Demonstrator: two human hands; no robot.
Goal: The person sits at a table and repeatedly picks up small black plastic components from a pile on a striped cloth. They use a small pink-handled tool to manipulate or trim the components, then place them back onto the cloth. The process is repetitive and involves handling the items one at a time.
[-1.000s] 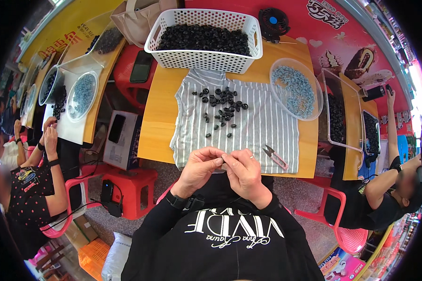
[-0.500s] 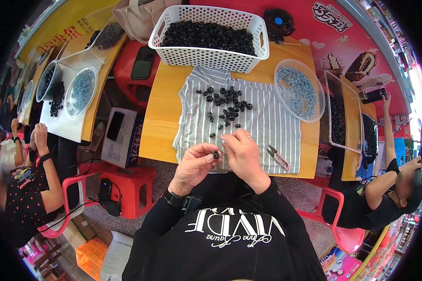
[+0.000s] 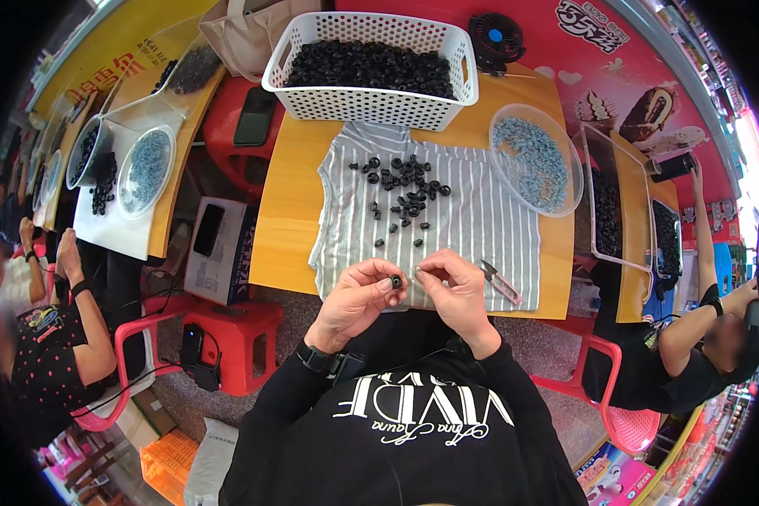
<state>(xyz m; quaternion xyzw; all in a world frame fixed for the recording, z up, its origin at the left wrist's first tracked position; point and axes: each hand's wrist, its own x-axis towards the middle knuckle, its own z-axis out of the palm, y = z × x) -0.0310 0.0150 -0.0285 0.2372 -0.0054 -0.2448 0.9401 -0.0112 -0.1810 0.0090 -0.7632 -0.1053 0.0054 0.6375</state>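
Just in front of the table's near edge, my left hand [image 3: 356,300] pinches a small round black part [image 3: 395,280] with a hole in its end. Close by on the right, my right hand [image 3: 457,291] has its thumb and fingertips pressed together on something tiny and pale, too small to name. The two hands are apart by a small gap. Beyond them, loose black parts [image 3: 409,177] lie scattered on a grey-and-white striped cloth [image 3: 489,211]. A pair of thread snips [image 3: 502,283] rests on the cloth to the right of my right hand.
At the table's far side stands a white perforated basket [image 3: 371,110] full of black parts. A round clear tub [image 3: 576,190] with small bluish pieces sits at the right. A black fan [image 3: 496,38] is behind. People work at side tables; red stools [image 3: 243,358] stand left.
My right hand has drawn back from the cloth, toward me and slightly right, its fingertips now pinched. My left hand has shifted slightly right, still holding the black part.
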